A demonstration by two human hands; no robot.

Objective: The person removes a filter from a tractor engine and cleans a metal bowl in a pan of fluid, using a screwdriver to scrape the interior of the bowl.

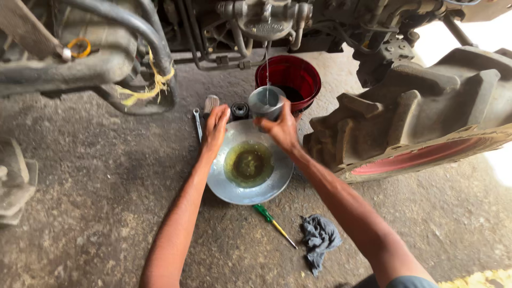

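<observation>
Nearest you on the concrete floor [106, 186] lie a grey rag [320, 238] and a green-handled screwdriver [273, 220], both just beyond the near rim of the metal pan [234, 192]. The pan sits on the floor between your forearms and holds a pool of yellowish oil [248, 164] at its centre.

Your left hand [216, 128] rests on the far left rim of the pan, fingers extended and flat; its grip is released and holds nothing. Your right hand [280, 129] is raised over the far right rim, and its grip is clenched around the lower wall of a grey metal cup [266, 102].

The cup stands upright, long axis vertical, open end up, directly above the far edge of the pan. It lies up and to the left of the right palm, and the right hand is the nearer hand. A thin stream [267, 66] falls into it from the machine above.

Beyond the pan lie a wrench [198, 122], a ribbed filter [211, 103] and a black ring [240, 110]. Farther back stands a red bucket [306, 80], beside a large tyre [416, 117].
</observation>
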